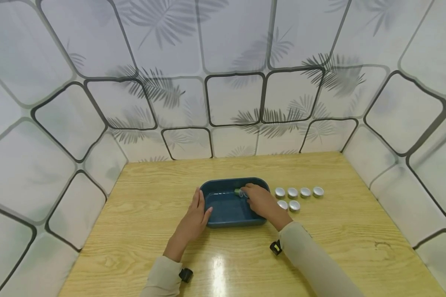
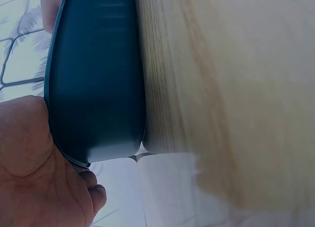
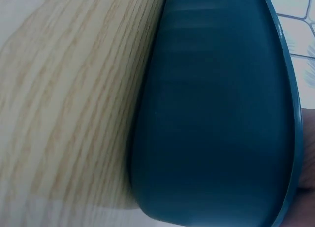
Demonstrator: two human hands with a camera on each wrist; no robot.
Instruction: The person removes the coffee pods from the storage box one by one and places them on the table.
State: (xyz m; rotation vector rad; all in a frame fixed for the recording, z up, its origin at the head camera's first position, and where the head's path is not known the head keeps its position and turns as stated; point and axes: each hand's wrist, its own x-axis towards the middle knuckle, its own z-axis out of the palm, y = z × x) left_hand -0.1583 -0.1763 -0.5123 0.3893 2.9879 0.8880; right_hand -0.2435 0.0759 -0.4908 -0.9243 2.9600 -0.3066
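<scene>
A dark blue rectangular tray [image 1: 230,225] rests on the wooden table; its outer wall [image 2: 98,79] fills much of both wrist views. My left hand [image 1: 193,218] lies along the tray's left side, fingers fairly straight and thumb at the rim; in the left wrist view its palm [image 2: 24,153] touches the edge. My right hand [image 1: 262,202] reaches over the right side into the tray. Its fingertips pinch a small clear cup [image 1: 246,195], partly hidden by the fingers. Beside them inside are another clear cup-like piece [image 1: 241,193] and a small green piece [image 1: 237,192].
Right of the tray stand several small white round cups in two rows: a back row [image 1: 305,192] and a front row [image 1: 294,206], partly behind my right hand. Patterned cloth walls [image 1: 234,142] enclose the table [image 1: 152,194] at the back and both sides.
</scene>
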